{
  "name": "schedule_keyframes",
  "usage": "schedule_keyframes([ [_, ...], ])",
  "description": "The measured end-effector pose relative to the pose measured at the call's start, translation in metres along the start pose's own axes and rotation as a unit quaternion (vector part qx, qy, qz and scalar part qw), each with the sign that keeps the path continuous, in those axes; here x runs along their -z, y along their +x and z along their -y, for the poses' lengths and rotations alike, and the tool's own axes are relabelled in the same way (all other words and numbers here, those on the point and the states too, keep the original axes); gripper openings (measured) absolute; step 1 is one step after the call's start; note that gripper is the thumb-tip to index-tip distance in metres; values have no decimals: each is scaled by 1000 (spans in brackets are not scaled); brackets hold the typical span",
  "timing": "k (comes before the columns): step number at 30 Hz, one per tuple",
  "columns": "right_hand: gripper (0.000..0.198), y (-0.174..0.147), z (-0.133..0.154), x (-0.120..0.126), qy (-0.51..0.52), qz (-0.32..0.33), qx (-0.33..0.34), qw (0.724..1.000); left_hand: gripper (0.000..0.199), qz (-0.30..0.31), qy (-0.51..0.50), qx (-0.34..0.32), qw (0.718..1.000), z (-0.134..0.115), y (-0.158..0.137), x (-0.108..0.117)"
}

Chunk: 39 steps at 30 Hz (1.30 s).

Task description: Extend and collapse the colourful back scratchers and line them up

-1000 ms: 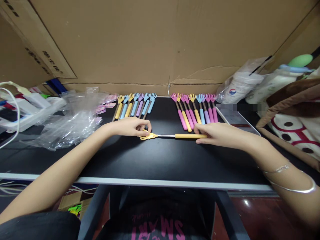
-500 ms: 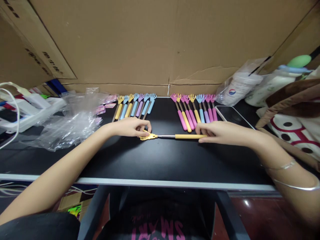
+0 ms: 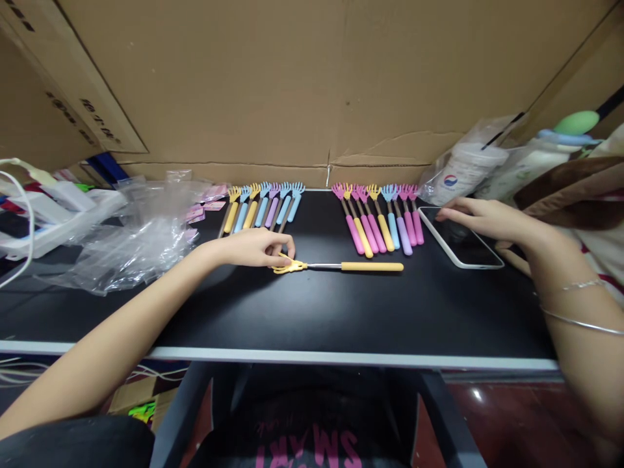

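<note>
A yellow back scratcher (image 3: 372, 266) lies crosswise on the black table, its claw to the left and its handle to the right. My left hand (image 3: 258, 248) pinches it by the claw end. Over the far part of a white-edged phone (image 3: 461, 240) is my right hand (image 3: 480, 218), fingers stretched out; whether they touch the screen I cannot tell. Behind the yellow one, two rows of back scratchers stand with claws toward the cardboard: a left group (image 3: 262, 211) in yellow, blue and purple, and a right group (image 3: 373, 234) mostly pink.
Clear plastic bags (image 3: 146, 240) and pink cards (image 3: 196, 213) lie at the left, beside a white tray (image 3: 49, 240) with cables. At the back right are a lidded cup (image 3: 468, 172) in a bag and a bottle (image 3: 550, 159). A cardboard wall (image 3: 292, 84) borders the back.
My right hand has let go of the yellow handle and moved right and back to the phone. My left hand and the back scratcher have stayed in place.
</note>
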State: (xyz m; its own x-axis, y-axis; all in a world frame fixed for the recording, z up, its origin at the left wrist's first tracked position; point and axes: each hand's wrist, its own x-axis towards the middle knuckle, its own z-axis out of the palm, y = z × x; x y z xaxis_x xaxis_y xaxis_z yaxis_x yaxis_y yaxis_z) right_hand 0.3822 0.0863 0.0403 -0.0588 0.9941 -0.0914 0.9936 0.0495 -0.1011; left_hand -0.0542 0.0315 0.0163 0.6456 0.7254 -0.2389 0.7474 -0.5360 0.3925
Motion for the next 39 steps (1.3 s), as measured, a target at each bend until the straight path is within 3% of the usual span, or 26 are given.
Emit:
schedule_keyframes([
  [8, 42, -20, 28, 3, -9, -87, 54, 995, 21, 2, 1, 3, 1000, -2, -1, 1],
  [10, 41, -27, 37, 3, 16, -94, 96, 991, 21, 3, 1, 2, 1000, -2, -1, 0],
  [15, 38, -43, 61, 3, 136, -26, 252, 958, 20, 7, -1, 0, 1000, 0, 0, 0],
  [19, 37, -53, 79, -4, 147, 52, 300, 941, 21, 7, -3, -3, 1000, 1, 0, 0],
  [24, 33, -61, 92, -16, 74, 117, 304, 943, 23, 9, -6, -2, 1000, 0, 0, 0],
  [30, 38, -66, 95, -22, 24, 114, 300, 947, 25, 8, -9, -5, 1000, 0, 0, 0],
  [39, 27, -69, 105, -25, -6, 111, 315, 943, 30, 7, -12, -19, 1000, -1, -2, 1],
])
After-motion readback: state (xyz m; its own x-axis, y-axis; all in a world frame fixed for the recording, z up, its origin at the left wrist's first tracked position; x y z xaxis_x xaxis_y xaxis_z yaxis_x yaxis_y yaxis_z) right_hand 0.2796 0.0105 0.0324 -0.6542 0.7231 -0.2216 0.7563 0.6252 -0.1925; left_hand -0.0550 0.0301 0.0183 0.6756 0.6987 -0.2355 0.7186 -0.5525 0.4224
